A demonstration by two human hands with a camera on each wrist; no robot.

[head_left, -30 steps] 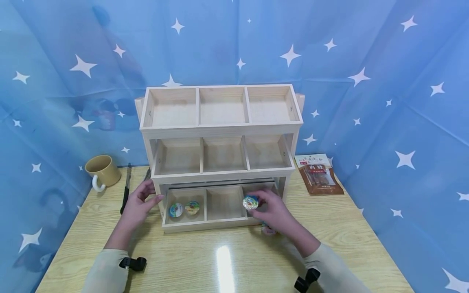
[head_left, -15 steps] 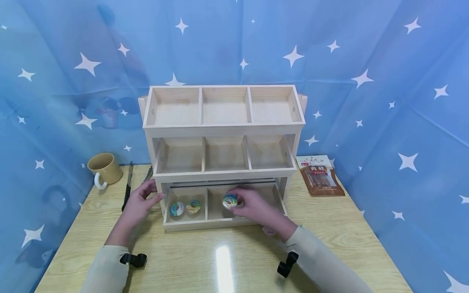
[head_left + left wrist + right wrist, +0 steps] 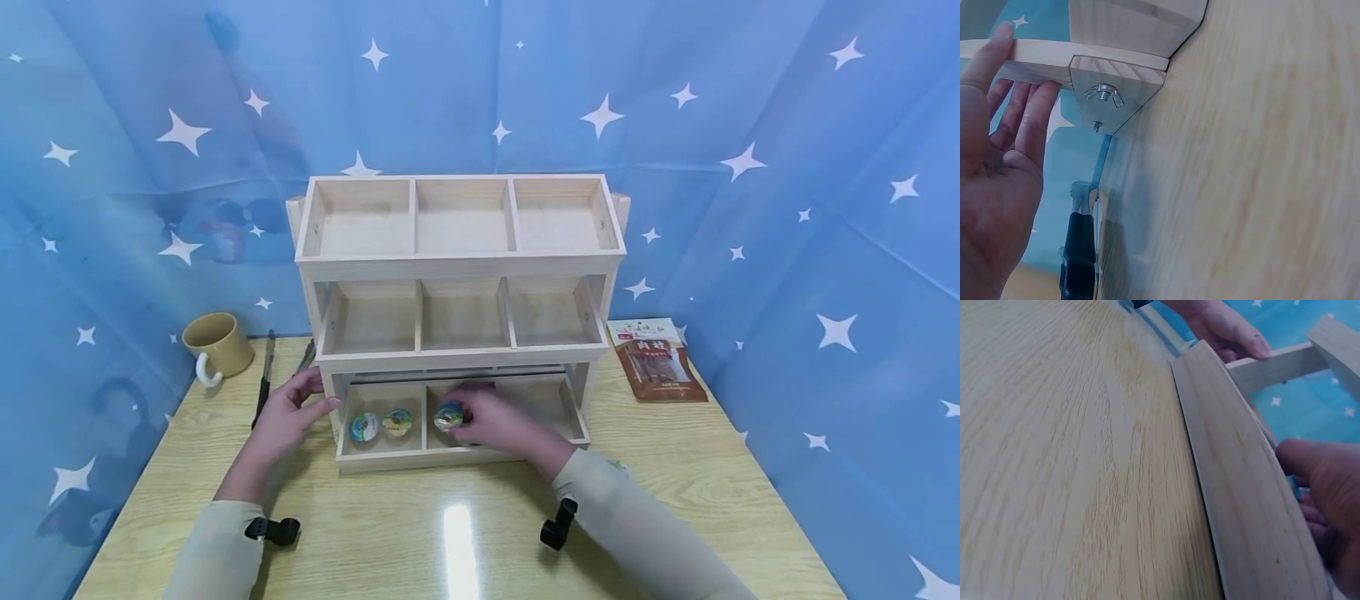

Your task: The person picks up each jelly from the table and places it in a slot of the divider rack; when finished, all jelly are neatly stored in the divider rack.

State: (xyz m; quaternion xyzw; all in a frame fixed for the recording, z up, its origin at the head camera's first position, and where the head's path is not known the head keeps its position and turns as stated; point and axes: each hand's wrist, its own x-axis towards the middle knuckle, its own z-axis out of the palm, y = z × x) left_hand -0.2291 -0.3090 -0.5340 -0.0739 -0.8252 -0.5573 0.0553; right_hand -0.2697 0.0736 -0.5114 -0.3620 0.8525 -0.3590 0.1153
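Note:
A three-tier wooden shelf (image 3: pixel 461 268) stands on the table, each tier divided into three compartments. My left hand (image 3: pixel 288 412) grips its left side; in the left wrist view the thumb and fingers lie on opposite sides of a wooden bar (image 3: pixel 1041 62). My right hand (image 3: pixel 498 427) holds a small foil-lidded cup (image 3: pixel 448 416) by its side, low in the middle compartment of the bottom tier. In the right wrist view the fingers mostly hide this cup (image 3: pixel 1294 486). Two similar cups, one blue-and-white (image 3: pixel 364 427) and one yellowish (image 3: pixel 397 422), sit in the bottom left compartment.
A tan mug (image 3: pixel 217 343) with a white handle stands at the back left. Beside it lies a long black-handled tool (image 3: pixel 264 387). A brown snack packet (image 3: pixel 660 367) is at the back right. Something small and colourful (image 3: pixel 619 467) shows beside my right sleeve.
My right hand has carried the foil-lidded cup leftward from the bottom right compartment into the bottom middle one. The left hand has stayed on the shelf's side.

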